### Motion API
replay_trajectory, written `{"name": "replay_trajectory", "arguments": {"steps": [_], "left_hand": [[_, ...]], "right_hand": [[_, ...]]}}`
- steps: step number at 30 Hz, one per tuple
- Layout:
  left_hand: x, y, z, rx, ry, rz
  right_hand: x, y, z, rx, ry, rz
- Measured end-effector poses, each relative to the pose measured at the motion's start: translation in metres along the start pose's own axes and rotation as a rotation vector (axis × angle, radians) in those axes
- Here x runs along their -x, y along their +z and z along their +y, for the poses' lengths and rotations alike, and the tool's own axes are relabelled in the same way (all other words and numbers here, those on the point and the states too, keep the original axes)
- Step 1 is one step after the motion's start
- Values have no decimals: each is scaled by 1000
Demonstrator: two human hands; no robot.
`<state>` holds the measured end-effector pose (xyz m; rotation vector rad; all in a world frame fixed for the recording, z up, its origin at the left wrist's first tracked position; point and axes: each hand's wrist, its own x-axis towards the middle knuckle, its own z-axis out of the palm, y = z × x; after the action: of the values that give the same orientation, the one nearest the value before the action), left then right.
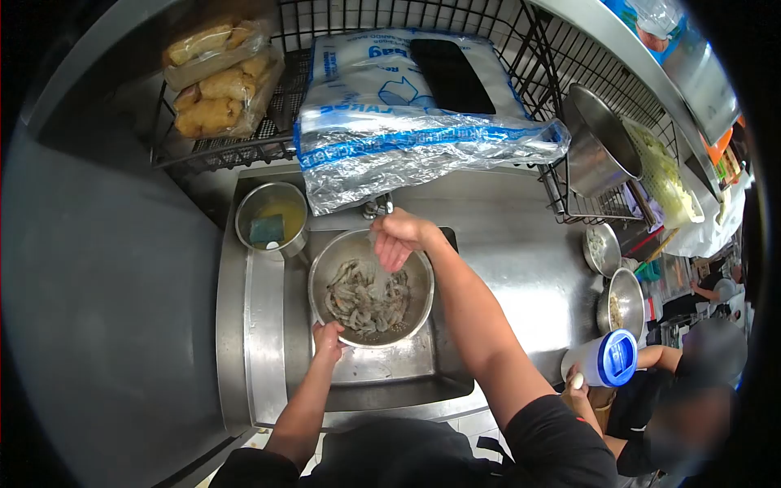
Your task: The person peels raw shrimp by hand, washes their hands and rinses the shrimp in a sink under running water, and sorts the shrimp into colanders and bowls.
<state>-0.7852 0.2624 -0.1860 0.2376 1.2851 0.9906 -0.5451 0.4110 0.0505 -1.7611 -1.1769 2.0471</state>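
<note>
A perforated metal bowl (427,313) holding grey raw shrimp (364,299) sits over the sink (382,394). My left hand (329,339) grips its near rim at the lower left, fingers wrapped round the edge. Over the bowl's upper right, below the faucet (377,205), is my right hand (400,237), its palm showing and fingers spread, holding nothing that I can see. Water seems to run beside it onto the shrimp.
A metal pot (272,218) with a green sponge stands left of the bowl. Above hangs a wire rack with plastic bags (358,106) and a steel pot (598,150). At the right, two small bowls and a co-worker (651,398) holding a blue-lidded container (602,359).
</note>
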Motion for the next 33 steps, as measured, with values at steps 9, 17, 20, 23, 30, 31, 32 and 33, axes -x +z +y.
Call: {"name": "replay_trajectory", "arguments": {"steps": [9,17,20,23,30,31,32,33], "left_hand": [[10,2,10,81,70,80],[0,17,3,-1,35,44],[-3,24,-5,10,23,91],[-3,28,-11,61,3,143],[0,29,-6,8,15,-1],[2,28,-4,-5,6,-19],[4,29,-3,-19,-5,-40],[5,27,-4,-21,-9,-43]], "right_hand": [[-19,9,9,-316,-145,-77],[-10,22,6,-258,-168,37],[1,5,7,-84,-65,57],[4,-10,5,55,-20,166],[-6,-16,20,-113,-153,340],[-2,-12,18,-151,-123,259],[1,-9,18,-190,-93,181],[-5,-9,21,-193,-90,185]]}}
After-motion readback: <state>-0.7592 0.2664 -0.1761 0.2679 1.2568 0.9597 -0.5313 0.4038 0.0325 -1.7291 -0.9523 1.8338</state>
